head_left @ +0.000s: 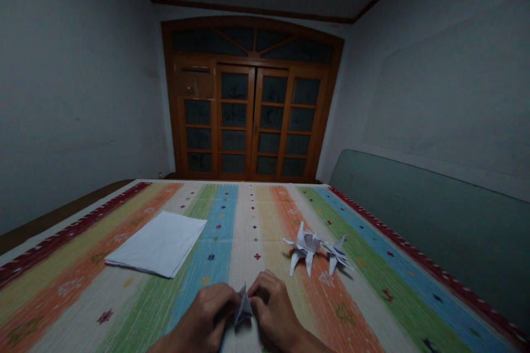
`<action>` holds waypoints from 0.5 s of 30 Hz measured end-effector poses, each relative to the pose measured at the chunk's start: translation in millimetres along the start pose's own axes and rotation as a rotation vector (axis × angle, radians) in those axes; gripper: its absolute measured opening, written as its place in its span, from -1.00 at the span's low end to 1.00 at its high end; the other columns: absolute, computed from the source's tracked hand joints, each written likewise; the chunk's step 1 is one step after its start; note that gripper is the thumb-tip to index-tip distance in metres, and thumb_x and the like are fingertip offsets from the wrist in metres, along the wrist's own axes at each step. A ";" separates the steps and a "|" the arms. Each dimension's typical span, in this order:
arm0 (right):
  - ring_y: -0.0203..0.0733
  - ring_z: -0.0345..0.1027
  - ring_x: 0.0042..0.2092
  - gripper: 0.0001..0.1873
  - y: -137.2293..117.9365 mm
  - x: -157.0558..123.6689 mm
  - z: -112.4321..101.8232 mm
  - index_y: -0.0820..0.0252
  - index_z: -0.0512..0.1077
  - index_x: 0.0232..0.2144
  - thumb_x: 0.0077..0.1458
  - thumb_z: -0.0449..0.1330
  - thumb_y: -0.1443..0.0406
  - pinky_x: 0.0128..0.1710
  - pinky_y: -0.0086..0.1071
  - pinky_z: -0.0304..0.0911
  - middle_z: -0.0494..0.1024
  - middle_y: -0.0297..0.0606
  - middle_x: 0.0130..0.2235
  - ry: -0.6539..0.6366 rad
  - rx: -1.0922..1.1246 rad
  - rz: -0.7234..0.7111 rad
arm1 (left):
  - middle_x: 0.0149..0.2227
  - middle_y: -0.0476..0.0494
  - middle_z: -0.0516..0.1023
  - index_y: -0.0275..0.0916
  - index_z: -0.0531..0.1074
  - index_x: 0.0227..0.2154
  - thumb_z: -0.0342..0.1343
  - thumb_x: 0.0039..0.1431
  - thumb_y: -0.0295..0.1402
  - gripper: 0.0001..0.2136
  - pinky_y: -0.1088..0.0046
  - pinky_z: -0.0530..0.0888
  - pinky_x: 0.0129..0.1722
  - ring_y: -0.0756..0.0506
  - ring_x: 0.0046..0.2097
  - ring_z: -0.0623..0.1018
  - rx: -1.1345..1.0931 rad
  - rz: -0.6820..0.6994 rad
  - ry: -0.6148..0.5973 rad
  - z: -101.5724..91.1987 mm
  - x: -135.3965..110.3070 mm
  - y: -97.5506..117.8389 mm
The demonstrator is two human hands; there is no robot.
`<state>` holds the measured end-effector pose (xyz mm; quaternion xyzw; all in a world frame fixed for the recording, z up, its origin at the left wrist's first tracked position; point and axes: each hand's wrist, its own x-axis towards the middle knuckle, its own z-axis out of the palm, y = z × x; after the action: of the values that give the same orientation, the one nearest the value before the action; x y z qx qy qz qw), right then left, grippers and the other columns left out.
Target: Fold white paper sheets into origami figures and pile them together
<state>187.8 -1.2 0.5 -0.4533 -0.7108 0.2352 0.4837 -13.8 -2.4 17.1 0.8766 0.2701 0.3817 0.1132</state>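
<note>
My left hand [211, 309] and my right hand [275, 306] meet at the bottom centre of the head view, fingers pinched together on a small folded piece of white paper [243, 309] that stands up between them. Both hands rest low over a striped, multicoloured mat [124, 287]. A little beyond my right hand lie two finished folded paper figures [314, 251], white with dark markings, side by side on the orange and green stripes.
A stack of flat white paper sheets [159, 242] lies on the mat to the left. A grey-green padded board [434, 231] runs along the right edge. Wooden glazed doors [252, 121] close the far wall.
</note>
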 end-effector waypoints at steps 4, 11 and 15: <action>-0.15 0.39 -0.33 -0.74 0.0 -0.5 0.5 0.21 0.47 -0.55 -0.25 0.13 0.60 -0.29 -0.36 0.19 0.50 -0.29 -0.45 -0.004 0.011 -0.004 | -0.43 -0.08 0.49 -0.17 0.32 -0.37 -0.04 0.16 -0.63 -0.80 0.46 0.35 -0.40 -0.11 -0.38 0.50 -0.007 0.020 0.019 0.4 4.1 6.8; -0.16 0.41 -0.35 -0.75 3.8 0.2 2.1 0.21 0.51 -0.56 -0.21 0.11 0.57 -0.32 -0.38 0.21 0.52 -0.29 -0.46 -0.023 0.077 0.068 | -0.32 -0.13 0.54 -0.17 0.36 -0.30 -0.01 0.14 -0.63 -0.79 0.40 0.45 -0.27 -0.15 -0.26 0.55 -0.068 -0.039 -0.001 1.3 3.3 9.3; -0.16 0.44 -0.35 -0.77 2.5 0.5 2.3 0.21 0.52 -0.51 -0.11 0.14 0.55 -0.34 -0.41 0.25 0.56 -0.28 -0.45 -0.034 0.133 0.071 | -0.34 -0.10 0.54 -0.17 0.37 -0.28 -0.01 0.22 -0.59 -0.83 0.42 0.44 -0.33 -0.12 -0.32 0.55 -0.037 -0.079 -0.028 2.0 2.1 10.6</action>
<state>186.7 0.6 -2.1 -0.4412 -0.6852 0.3066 0.4917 -7.0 -10.0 21.3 0.8683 0.2960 0.3696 0.1480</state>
